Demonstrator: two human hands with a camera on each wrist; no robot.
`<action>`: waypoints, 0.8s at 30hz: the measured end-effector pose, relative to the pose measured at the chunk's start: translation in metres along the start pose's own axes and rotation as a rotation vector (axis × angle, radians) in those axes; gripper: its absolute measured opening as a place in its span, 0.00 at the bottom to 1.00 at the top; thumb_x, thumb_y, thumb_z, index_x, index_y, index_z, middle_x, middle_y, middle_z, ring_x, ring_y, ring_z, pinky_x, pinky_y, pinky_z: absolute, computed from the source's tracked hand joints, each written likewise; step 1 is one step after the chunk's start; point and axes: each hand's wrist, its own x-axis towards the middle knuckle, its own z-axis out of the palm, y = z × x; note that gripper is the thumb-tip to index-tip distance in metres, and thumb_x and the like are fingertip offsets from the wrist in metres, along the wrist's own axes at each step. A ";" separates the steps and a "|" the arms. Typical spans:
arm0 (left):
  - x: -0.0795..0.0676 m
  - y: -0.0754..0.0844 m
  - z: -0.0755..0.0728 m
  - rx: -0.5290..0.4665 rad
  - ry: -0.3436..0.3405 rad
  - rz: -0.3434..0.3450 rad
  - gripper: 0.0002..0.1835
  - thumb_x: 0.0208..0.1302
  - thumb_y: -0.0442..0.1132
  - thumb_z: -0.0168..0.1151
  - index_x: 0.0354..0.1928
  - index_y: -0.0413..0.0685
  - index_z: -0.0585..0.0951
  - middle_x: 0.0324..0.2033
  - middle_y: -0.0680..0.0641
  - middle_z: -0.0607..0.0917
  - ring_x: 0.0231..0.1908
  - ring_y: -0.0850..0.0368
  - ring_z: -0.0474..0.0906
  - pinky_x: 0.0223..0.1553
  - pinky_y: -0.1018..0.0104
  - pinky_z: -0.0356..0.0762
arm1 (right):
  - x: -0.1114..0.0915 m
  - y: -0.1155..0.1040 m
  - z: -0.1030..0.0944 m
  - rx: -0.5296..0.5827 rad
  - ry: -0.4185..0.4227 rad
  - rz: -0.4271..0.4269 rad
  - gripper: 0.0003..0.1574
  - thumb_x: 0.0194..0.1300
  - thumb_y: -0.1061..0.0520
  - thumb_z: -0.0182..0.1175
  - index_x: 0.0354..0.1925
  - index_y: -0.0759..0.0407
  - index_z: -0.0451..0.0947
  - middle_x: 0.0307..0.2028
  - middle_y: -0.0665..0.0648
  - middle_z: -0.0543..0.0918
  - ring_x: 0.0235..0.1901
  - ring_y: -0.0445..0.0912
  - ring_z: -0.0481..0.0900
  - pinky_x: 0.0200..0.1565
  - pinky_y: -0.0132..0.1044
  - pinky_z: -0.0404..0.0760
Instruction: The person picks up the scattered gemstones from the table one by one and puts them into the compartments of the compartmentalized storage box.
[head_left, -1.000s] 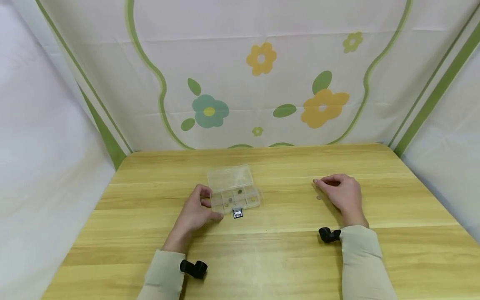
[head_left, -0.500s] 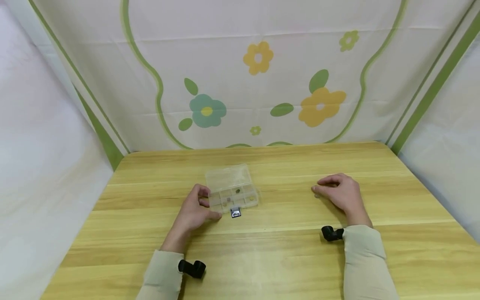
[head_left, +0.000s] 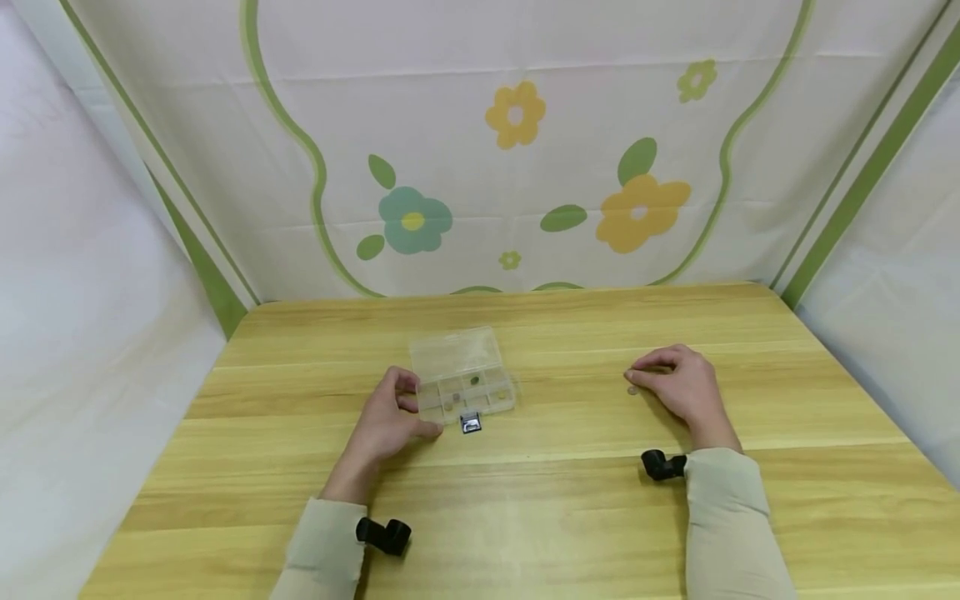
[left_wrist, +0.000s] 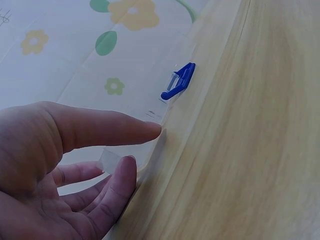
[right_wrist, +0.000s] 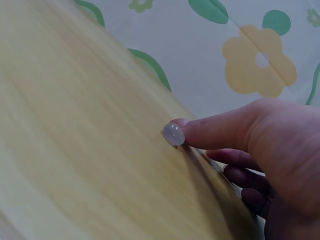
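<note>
A clear compartment box stands left of centre in the head view, its transparent lid folded back. Several small beads lie in its cells, one of them dark green. My left hand grips the box's left end, thumb at the front corner and fingers at the side. Over at the right, a greyish translucent bead rests on the tabletop. My right hand is beside it, the thumb tip right at the bead, the other fingers loosely bent behind; the index tip is hidden in the wrist view.
A blue clasp sticks out from the front of the box. Wooden tabletop runs between and in front of both hands. A white curtain with printed flowers hangs behind the table's far edge, with white cloth at both sides.
My right hand's fingertips have come down and closer to the bead, and thumb and index have drawn together. The bead, the box and my left hand hold their places; the head view shifted slightly.
</note>
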 end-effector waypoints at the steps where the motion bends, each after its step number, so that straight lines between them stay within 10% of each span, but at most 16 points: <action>1: 0.000 0.000 0.000 0.000 0.000 -0.003 0.40 0.48 0.27 0.84 0.62 0.44 0.72 0.59 0.40 0.79 0.52 0.45 0.77 0.49 0.60 0.76 | 0.000 0.000 0.000 -0.002 -0.002 -0.002 0.22 0.68 0.44 0.75 0.49 0.58 0.91 0.61 0.65 0.81 0.64 0.65 0.76 0.68 0.66 0.70; 24: 0.003 -0.001 0.001 -0.003 0.008 0.014 0.40 0.46 0.25 0.84 0.61 0.43 0.73 0.57 0.39 0.79 0.51 0.46 0.78 0.47 0.62 0.76 | 0.009 -0.024 0.017 0.013 -0.028 -0.049 0.17 0.71 0.44 0.72 0.48 0.54 0.91 0.57 0.61 0.84 0.60 0.59 0.79 0.63 0.58 0.75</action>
